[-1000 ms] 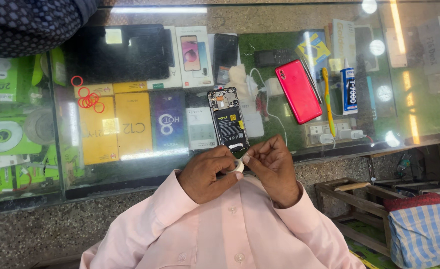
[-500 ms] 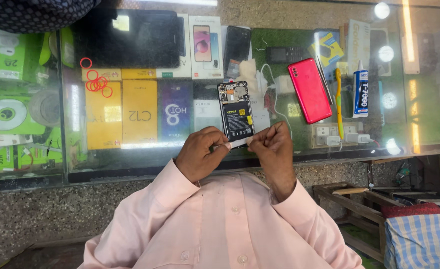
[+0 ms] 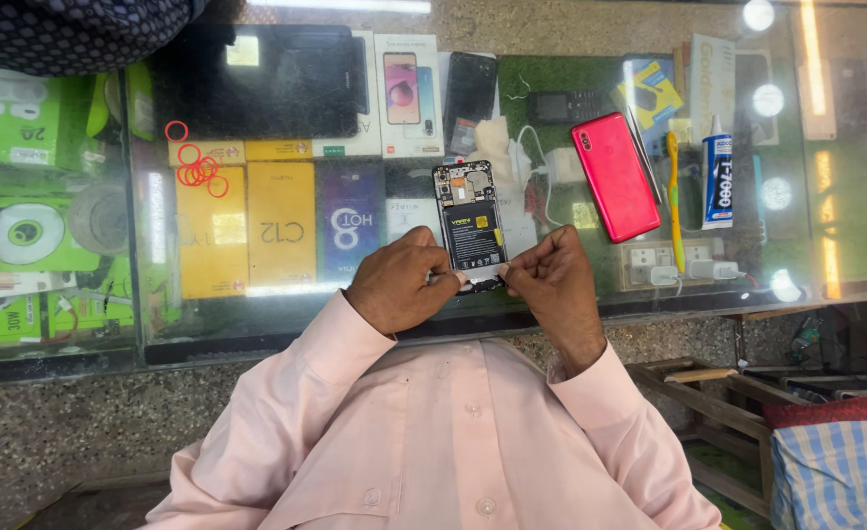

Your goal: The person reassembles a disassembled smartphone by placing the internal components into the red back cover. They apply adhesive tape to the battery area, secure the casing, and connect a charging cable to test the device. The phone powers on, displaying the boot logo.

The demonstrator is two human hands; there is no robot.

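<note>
Where the opened black phone with its back cover off and battery showing (image 3: 472, 228) lies on the glass desk (image 3: 257, 314), its long axis runs straight away from the person; left hand (image 3: 401, 280) and right hand (image 3: 551, 280) pinch its near end from either side, equally close.

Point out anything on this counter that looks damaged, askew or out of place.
The phone between the left hand and right hand lies with its back off, battery and board bared. Its likely red back cover lies tilted apart on the glass counter. Red rubber rings lie scattered.
</note>
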